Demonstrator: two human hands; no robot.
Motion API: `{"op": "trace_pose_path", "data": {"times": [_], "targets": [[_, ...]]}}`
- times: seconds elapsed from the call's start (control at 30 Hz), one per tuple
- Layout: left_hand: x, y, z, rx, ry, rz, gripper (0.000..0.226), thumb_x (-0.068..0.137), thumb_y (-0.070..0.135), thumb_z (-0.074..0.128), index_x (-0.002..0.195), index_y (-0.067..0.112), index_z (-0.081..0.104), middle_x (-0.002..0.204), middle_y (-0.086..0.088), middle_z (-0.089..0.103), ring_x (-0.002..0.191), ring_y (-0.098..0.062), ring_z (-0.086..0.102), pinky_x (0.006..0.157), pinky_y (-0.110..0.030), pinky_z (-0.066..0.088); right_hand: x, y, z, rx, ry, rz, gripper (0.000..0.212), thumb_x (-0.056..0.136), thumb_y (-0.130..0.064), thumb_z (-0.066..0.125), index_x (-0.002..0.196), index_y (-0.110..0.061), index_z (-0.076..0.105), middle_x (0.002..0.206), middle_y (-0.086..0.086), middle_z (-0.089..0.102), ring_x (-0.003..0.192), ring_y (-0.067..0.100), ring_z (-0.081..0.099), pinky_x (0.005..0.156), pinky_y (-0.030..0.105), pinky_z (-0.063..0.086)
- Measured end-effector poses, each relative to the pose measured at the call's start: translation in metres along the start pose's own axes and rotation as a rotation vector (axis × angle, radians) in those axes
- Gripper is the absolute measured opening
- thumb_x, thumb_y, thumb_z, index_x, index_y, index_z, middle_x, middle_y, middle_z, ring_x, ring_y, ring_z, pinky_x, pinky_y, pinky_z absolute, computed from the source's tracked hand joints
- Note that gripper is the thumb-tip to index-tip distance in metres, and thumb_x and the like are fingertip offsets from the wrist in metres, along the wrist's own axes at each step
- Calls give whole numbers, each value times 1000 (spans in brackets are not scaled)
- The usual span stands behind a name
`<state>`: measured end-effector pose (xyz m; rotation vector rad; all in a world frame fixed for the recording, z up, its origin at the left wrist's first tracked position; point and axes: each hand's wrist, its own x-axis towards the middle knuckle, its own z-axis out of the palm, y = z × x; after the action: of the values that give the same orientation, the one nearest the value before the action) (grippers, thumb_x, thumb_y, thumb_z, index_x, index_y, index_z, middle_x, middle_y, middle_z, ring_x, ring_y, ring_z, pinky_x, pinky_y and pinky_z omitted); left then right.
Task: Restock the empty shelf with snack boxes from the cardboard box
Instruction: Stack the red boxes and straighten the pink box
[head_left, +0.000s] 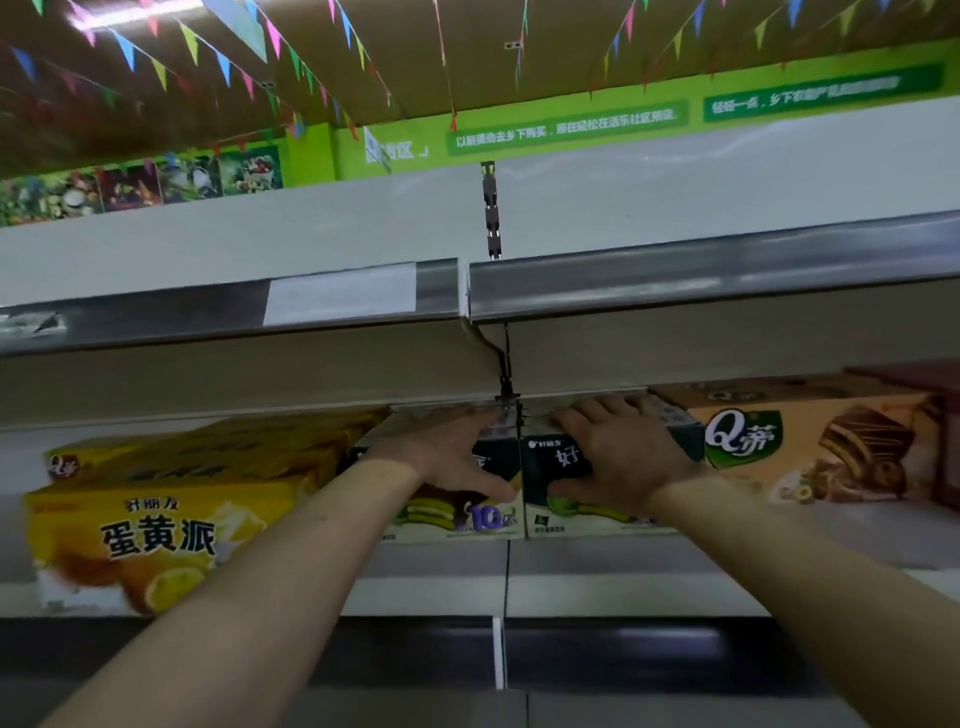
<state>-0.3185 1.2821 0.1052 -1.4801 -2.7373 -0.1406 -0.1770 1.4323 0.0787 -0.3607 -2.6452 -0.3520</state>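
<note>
So we've got both arms stretched up to the shelf (675, 558), and each hand is on its own snack box. Our left hand (457, 452) grips the left dark box (441, 514) over its top front edge, fingers lying on top and thumb down the front face. Our right hand (628, 452) holds the right dark box (550, 457) the same way, thumb across the front.

The two dark boxes stand side by side on the shelf, touching right where the shelf sections meet. A yellow box (171, 519) sits tilted just to their left, and an orange box (831, 447) is snug against the right one.

The upper shelf (675, 280) hangs right above our fingers. Higher up there's a green banner (566, 127) and colourful bunting (187, 41) on the ceiling
</note>
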Motion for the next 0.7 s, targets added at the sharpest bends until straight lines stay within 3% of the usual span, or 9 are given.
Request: {"op": "trace_pose_path", "data": {"times": [0.2, 0.37, 0.5, 0.6, 0.7], "targets": [[-9, 29, 7, 39, 153, 14, 108, 74, 76, 59, 154, 37, 0, 163, 4, 8, 148, -21, 10, 119, -50, 8, -19, 28, -15, 86, -33, 88, 88, 81, -72, 49, 151, -29, 17, 158, -2, 20, 146, 20, 13, 116, 52, 6], [-4, 36, 12, 154, 140, -25, 88, 87, 69, 47, 155, 32, 6, 163, -1, 10, 148, -25, 14, 118, -50, 12, -34, 52, -9, 126, -107, 192, 78, 89, -62, 48, 151, -26, 19, 159, 1, 16, 146, 23, 11, 115, 47, 16], [-3, 55, 9, 165, 150, -4, 98, 82, 67, 58, 155, 30, 3, 163, -3, 9, 149, -26, 7, 118, -56, 12, -35, 57, -8, 446, -59, 281, 75, 89, -56, 53, 150, -21, 28, 153, 6, 28, 140, 27, 28, 112, 43, 31], [-1, 77, 17, 159, 200, 24, 98, 81, 69, 56, 154, 30, 5, 162, -4, 10, 148, -27, 8, 117, -59, 7, -37, 63, -6, 743, 119, 437, 53, 95, -48, 49, 136, -14, 48, 140, 12, 48, 124, 29, 49, 103, 44, 42], [5, 84, 26, 161, 208, -8, 88, 86, 66, 52, 154, 32, 8, 162, -5, 14, 147, -30, 13, 116, -58, 11, -33, 49, 1, 804, 79, 457, 44, 100, -40, 42, 130, -10, 53, 144, 11, 39, 124, 30, 47, 103, 36, 39]]}}
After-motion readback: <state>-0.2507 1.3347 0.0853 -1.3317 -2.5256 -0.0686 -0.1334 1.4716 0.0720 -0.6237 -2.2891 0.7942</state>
